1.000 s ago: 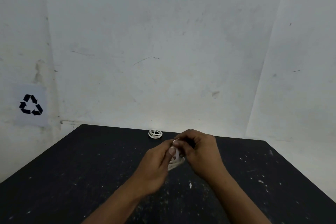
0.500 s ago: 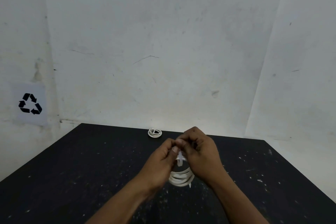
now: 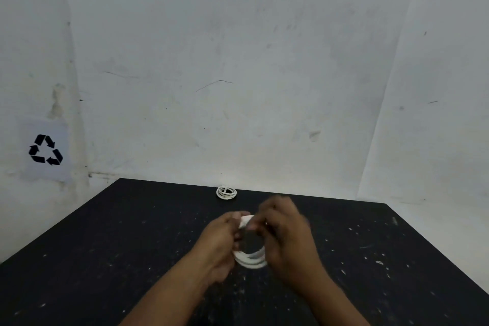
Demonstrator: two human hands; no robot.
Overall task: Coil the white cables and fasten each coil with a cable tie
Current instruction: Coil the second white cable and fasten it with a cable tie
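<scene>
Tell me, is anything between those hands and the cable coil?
Nothing visible. The left hand and the right hand, which is blurred, both hold the coil above the table. The only other thing, a second coil, lies apart at the table's far edge.

What I see from my end looks like a bare work booth or a makeshift workshop corner. A plain black table (image 3: 127, 246), its matt top flecked all over with pale specks and scratches, is pushed up against white walls (image 3: 238, 61) that are scuffed, cracked and stained. A sheet printed with a black recycling symbol (image 3: 45, 149) is stuck low on the left wall, and one small tied coil of white cable (image 3: 226, 192) lies at the table's far edge
</scene>
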